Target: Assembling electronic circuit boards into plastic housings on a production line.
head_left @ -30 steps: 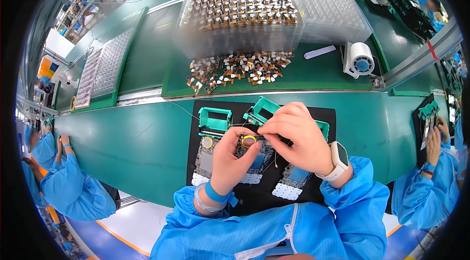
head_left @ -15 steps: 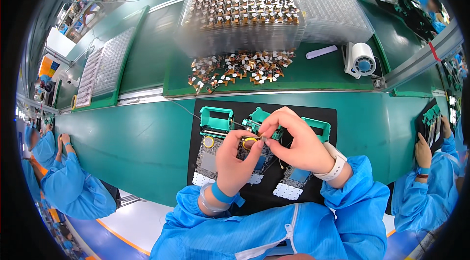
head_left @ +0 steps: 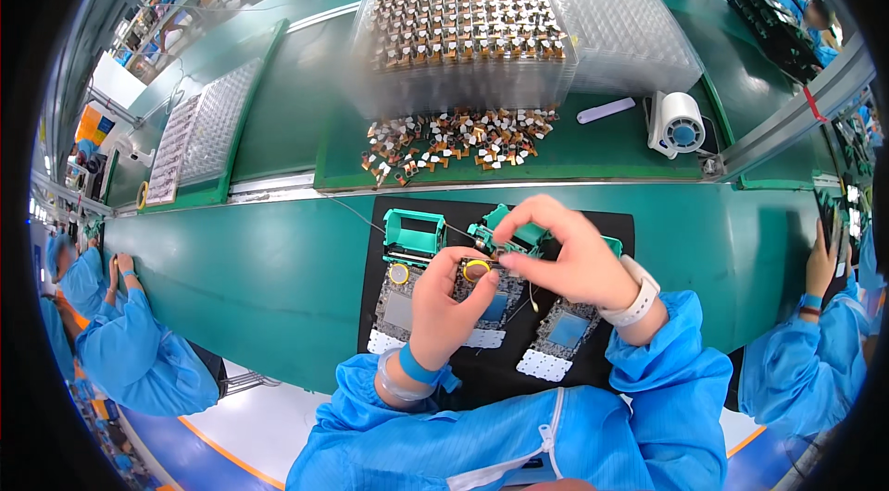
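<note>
My left hand (head_left: 446, 306) is pinched, thumb and forefinger meeting over the middle circuit board. My right hand (head_left: 574, 264) bends in from the right, thumb and forefinger close together around a small dark part (head_left: 499, 254) just beyond the left fingertips. What the left fingers grip is mostly hidden. Below them, several circuit boards, such as the right one (head_left: 567, 329), lie on a black mat (head_left: 602, 232), with green plastic frames (head_left: 414, 230) at their far ends. A yellow-rimmed round part (head_left: 476, 270) shows between my hands, and another (head_left: 399, 274) sits on the left board.
Beyond the mat lies a pile of small white-and-copper parts (head_left: 463, 139), before stacked clear trays (head_left: 454, 79) filled with similar parts. Clear trays (head_left: 625, 24), a white stick (head_left: 606, 111) and a small white fan (head_left: 681, 125) stand right of it. Co-workers sit at both sides.
My right hand has shifted slightly right and its fingertips have drawn a little apart from the left ones. My left hand stays nearly in place. The view has moved slightly.
</note>
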`<control>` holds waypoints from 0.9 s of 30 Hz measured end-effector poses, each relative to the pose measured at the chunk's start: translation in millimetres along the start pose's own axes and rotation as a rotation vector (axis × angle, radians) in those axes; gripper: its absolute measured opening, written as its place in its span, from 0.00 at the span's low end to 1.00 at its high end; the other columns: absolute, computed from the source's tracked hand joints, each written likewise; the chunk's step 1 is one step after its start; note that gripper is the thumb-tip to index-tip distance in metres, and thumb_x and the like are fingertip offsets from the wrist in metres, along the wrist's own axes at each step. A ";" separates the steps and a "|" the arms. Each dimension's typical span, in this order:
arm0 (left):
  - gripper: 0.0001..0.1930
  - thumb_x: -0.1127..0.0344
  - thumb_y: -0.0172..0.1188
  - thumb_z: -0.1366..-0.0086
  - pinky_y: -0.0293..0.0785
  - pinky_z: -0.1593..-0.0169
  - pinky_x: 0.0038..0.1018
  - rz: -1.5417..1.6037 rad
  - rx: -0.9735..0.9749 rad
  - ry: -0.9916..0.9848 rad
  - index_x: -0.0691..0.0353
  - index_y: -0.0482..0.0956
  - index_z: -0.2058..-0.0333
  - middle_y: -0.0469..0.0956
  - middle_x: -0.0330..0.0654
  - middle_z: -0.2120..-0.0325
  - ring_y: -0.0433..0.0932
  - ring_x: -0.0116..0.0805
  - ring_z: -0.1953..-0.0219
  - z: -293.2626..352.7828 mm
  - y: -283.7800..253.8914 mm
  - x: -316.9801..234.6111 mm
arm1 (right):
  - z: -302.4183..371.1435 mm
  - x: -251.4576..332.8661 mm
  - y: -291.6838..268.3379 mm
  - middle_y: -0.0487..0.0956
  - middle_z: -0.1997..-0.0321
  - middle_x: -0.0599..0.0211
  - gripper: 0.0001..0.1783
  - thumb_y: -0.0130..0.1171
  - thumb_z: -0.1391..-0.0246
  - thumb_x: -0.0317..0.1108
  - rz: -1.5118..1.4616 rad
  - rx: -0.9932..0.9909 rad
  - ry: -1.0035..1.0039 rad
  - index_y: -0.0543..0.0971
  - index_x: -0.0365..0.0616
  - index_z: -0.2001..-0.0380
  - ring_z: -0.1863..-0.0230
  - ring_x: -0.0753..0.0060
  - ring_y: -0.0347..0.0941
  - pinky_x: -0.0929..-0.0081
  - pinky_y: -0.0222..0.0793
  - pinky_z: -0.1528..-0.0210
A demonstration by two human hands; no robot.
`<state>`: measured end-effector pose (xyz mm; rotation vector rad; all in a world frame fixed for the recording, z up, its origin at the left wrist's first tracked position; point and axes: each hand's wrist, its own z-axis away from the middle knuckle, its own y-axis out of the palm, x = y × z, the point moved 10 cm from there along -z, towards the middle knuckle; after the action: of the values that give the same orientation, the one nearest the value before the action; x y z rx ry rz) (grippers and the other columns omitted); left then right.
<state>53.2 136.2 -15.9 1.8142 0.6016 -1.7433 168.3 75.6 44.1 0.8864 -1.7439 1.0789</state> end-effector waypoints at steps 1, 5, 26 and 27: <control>0.11 0.78 0.59 0.42 0.67 0.61 0.15 0.021 0.000 -0.039 0.66 0.70 0.61 0.73 0.34 0.69 0.70 0.18 0.65 0.3 -1.3 3.3 | -5.3 -5.6 -7.5 0.76 0.64 0.65 0.12 0.62 0.55 0.28 0.011 -0.040 0.013 0.76 0.41 0.65 0.56 0.66 0.71 0.71 0.65 0.51; 0.11 0.76 0.60 0.41 0.67 0.59 0.15 0.048 0.006 -0.089 0.67 0.71 0.61 0.74 0.34 0.69 0.70 0.18 0.64 1.9 -1.3 10.6 | -35.4 -24.5 -33.2 0.75 0.68 0.62 0.09 0.60 0.57 0.28 0.571 -0.167 -0.016 0.78 0.42 0.68 0.59 0.58 0.69 0.66 0.66 0.55; 0.20 0.64 0.71 0.52 0.66 0.74 0.24 -0.826 0.079 -0.174 0.63 0.68 0.68 0.66 0.37 0.82 0.65 0.31 0.79 -2.4 -93.8 3.0 | -46.5 32.9 18.4 0.74 0.70 0.58 0.05 0.55 0.48 0.28 0.175 -0.106 -0.017 0.74 0.40 0.67 0.65 0.53 0.71 0.65 0.66 0.62; 0.20 0.64 0.71 0.52 0.66 0.74 0.24 -0.827 0.070 -0.181 0.63 0.68 0.68 0.66 0.37 0.82 0.65 0.31 0.79 -0.9 -94.2 4.3 | -41.7 33.0 29.7 0.74 0.70 0.59 0.04 0.56 0.47 0.28 0.072 -0.090 -0.011 0.74 0.41 0.67 0.66 0.55 0.71 0.67 0.66 0.63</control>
<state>-7.7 207.2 -27.6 1.5123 1.3576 -2.4318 142.9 121.0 75.7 0.7802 -1.8306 1.0347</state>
